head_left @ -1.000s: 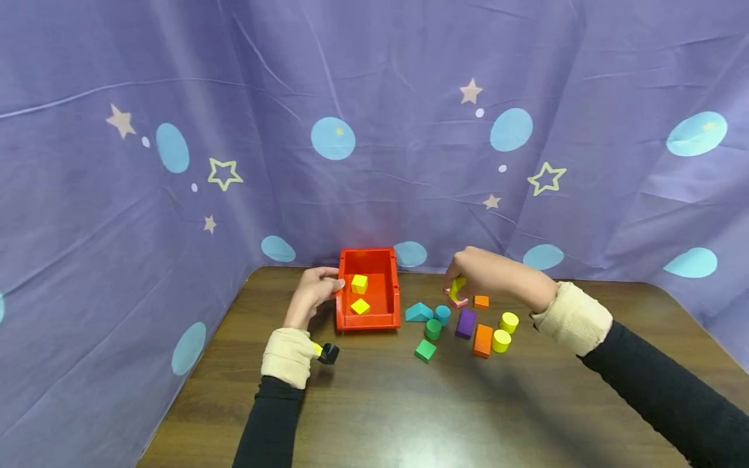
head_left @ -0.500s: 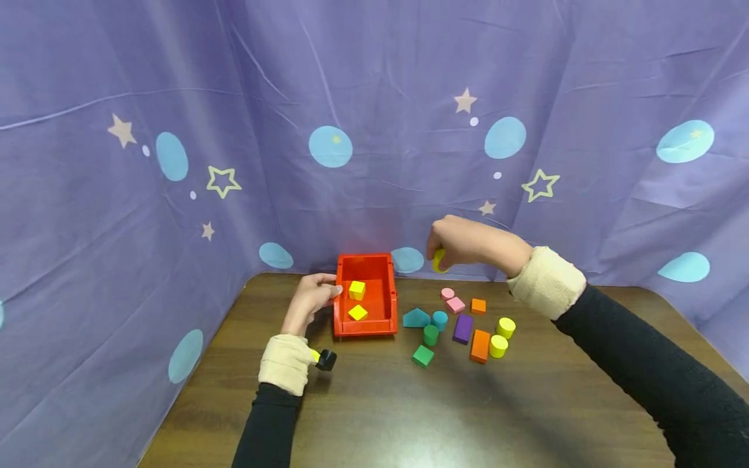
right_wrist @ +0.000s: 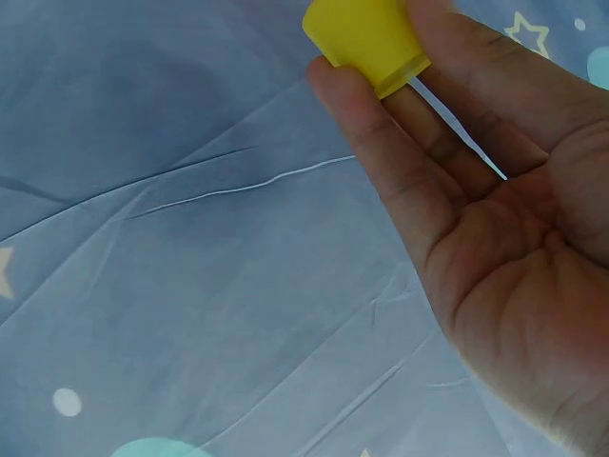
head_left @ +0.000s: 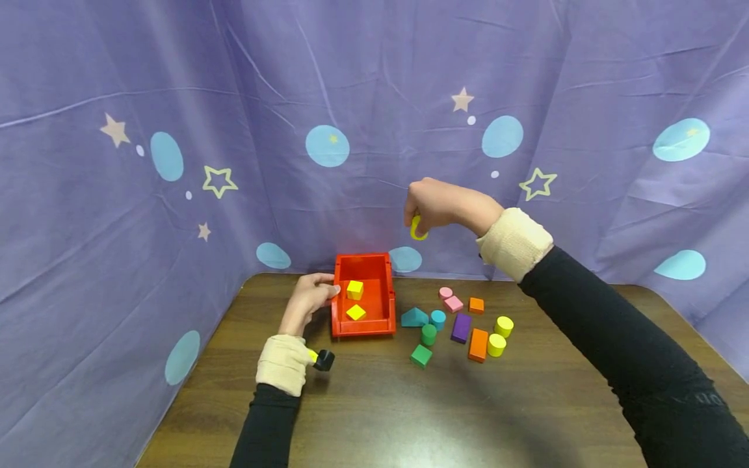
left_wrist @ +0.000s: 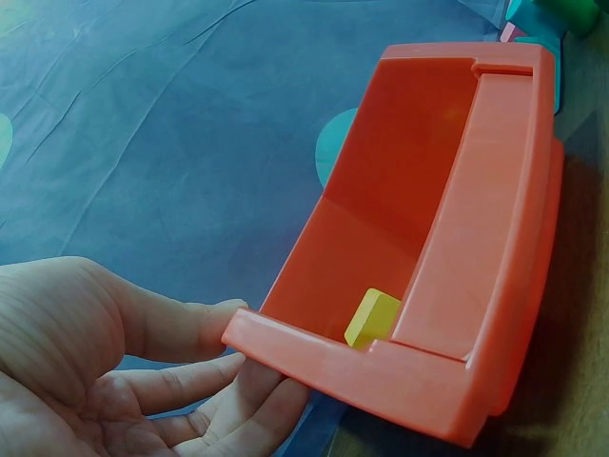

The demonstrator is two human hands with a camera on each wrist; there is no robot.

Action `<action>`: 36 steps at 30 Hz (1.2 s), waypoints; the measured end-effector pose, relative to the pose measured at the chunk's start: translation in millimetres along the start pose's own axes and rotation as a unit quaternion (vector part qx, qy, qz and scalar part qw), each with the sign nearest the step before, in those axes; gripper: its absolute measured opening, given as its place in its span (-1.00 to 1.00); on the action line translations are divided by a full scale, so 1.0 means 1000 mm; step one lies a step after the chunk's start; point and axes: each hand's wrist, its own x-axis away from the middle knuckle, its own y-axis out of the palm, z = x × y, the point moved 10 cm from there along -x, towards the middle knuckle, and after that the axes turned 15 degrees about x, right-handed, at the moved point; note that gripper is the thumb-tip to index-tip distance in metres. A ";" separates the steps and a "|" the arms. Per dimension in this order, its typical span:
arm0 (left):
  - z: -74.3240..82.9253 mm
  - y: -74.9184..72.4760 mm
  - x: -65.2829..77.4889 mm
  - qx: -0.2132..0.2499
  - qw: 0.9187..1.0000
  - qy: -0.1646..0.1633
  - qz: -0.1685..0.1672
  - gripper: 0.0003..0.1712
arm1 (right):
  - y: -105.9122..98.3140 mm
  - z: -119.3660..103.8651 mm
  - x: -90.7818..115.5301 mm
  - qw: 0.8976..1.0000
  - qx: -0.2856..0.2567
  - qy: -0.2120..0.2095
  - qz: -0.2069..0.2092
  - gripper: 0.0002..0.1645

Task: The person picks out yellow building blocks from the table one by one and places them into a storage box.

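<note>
My left hand (head_left: 308,298) pinches the left rim of a red plastic bin (head_left: 383,327), thumb on top of the rim and fingers beneath it in the left wrist view. Two yellow blocks lie in the bin: a cube (head_left: 354,290) and a flatter yellow block (head_left: 355,312). High over the back of the table, to the right of the bin, my right hand (head_left: 445,203) pinches a yellow curved block (right_wrist: 366,40) between thumb and fingertips. The fingers cover part of that block.
Right of the bin lie several loose blocks: a teal triangle (head_left: 415,318), a green cylinder (head_left: 429,335), a purple block (head_left: 461,328), an orange block (head_left: 478,345), yellow cylinders (head_left: 497,345) and pink pieces (head_left: 453,303). A purple curtain (head_left: 374,195) hangs behind the table (head_left: 374,403).
My right hand has lifted the yellow curved block from beside the pink pieces and moved it up and to the left. The left hand stays on the bin's rim.
</note>
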 end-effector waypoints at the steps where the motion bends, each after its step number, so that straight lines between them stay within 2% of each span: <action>1: 0.000 0.000 0.000 0.000 1.000 -0.001 0.000 -0.52 | -0.001 0.000 -0.003 1.000 0.001 0.002 -0.002 -0.80; 7: -0.001 0.001 0.000 0.005 1.000 0.000 -0.001 -0.52 | -0.004 -0.007 -0.020 0.999 0.027 0.001 -0.016 -0.75; 11: -0.001 0.002 -0.001 0.000 1.000 -0.002 0.000 -0.52 | -0.002 -0.008 -0.032 0.998 0.041 0.010 -0.044 -0.70; 19: 0.000 0.001 -0.002 0.009 1.000 -0.002 -0.001 -0.53 | -0.003 -0.012 -0.057 0.993 0.052 0.049 -0.091 -0.78; 22: 0.000 0.000 -0.003 0.008 1.000 0.001 0.001 -0.53 | 0.002 -0.017 -0.064 0.992 0.047 0.056 -0.103 -0.82; 30: -0.001 0.001 -0.002 0.011 1.000 -0.009 -0.007 -0.51 | 0.018 -0.023 -0.077 0.989 0.038 0.071 -0.122 -0.78; 36: 0.000 0.000 -0.002 0.014 1.000 -0.008 -0.001 -0.52 | 0.035 -0.026 -0.085 0.987 0.041 0.078 -0.133 -0.89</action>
